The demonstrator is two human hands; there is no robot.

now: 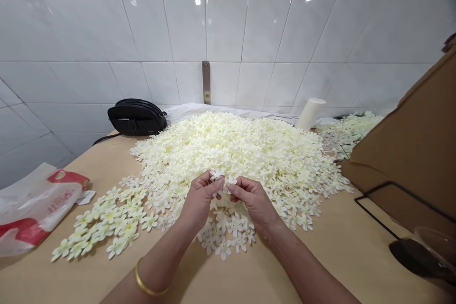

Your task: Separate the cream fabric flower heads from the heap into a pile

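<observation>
Pinched between thumb and fingers of my left hand (201,195) is a white artificial flower (216,175). My right hand (253,198) comes in from the other side, its thumb and forefinger closed on another small white flower (231,181). The fingertips of both hands nearly meet, and the fingers partly hide both flowers. Just behind them rises a big heap of cream-white artificial flowers (228,145). Several loose flowers (223,247) lie on the table (228,280) below my hands. A gold bangle (144,279) circles my left wrist.
Flower strands (107,221) spread at left beside a red-and-white plastic bag (46,204). A black pouch (137,118) stands at the back left. A white cylinder (310,114) leans behind the heap. At right are a cardboard box (409,137) and a black wire frame (377,221).
</observation>
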